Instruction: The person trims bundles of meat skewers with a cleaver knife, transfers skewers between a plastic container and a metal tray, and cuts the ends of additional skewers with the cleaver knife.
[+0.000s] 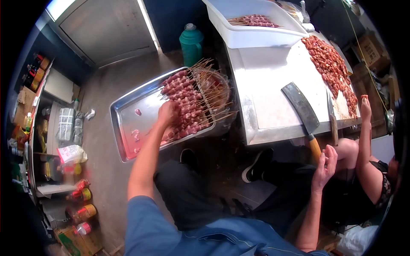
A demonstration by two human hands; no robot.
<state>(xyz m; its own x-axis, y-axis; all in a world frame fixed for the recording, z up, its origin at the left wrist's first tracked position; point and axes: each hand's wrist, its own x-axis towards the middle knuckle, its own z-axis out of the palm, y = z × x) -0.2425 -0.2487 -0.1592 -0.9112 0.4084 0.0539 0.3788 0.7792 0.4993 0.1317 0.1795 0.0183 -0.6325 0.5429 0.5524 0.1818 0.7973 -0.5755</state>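
Note:
Meat skewers (183, 96) lie in a row at the right side of a metal tray (121, 143), their sticks reaching past its rim. My left hand (169, 113) is down on the skewers' meat ends, fingers closed; what they hold is hidden. Over by the table's front edge, my right hand (325, 166) is raised with its fingers apart and nothing visible in it, close to the wooden handle of a cleaver (301, 106). The cleaver's blade rests on the white board (273, 102). Loose meat pieces (138, 112) lie in the tray's left part.
A white bin (256, 36) with skewers stands at the table's back. Chopped meat (329, 64) is heaped at right, beside a knife (332, 119). A co-worker's hand (366, 106) is at the right edge. A green thermos (191, 45) stands behind the tray; shelves (53, 187) line the left.

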